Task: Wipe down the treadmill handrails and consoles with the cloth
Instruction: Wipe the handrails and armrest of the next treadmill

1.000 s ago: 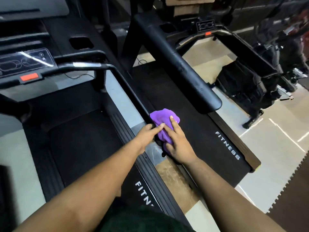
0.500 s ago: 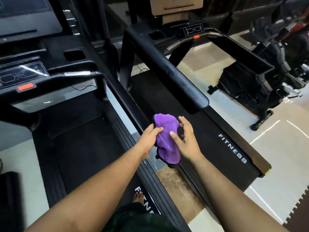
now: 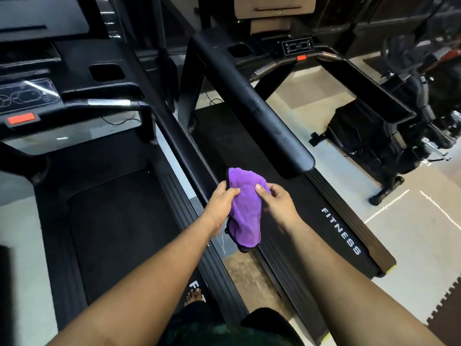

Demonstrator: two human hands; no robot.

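From my head camera, looking down, I hold the purple cloth [image 3: 245,208] in front of me with both hands, above the gap between two treadmills. My left hand [image 3: 222,203] grips the cloth's left edge, thumb [image 3: 233,191] pressed on top with the fingers curled behind it. My right hand [image 3: 279,203] pinches the right side, thumb [image 3: 260,189] on the front of the fabric and fingers tucked behind. The cloth hangs bunched between them, its lower end drooping past my wrists, touching no part of either machine. Just beyond it runs the thick black handrail [image 3: 252,103] of the right treadmill, its rounded end near the cloth's top. That treadmill's belt [image 3: 249,156] lies below, with a side rail [image 3: 341,231] reading FITNESS. To the left sits the other treadmill, its console [image 3: 27,96] with a red tab [image 3: 21,119] and a curved handrail [image 3: 112,103] in front. Its belt [image 3: 112,221] stretches under my left forearm. My bare foot [image 3: 194,297] shows low down between the machines
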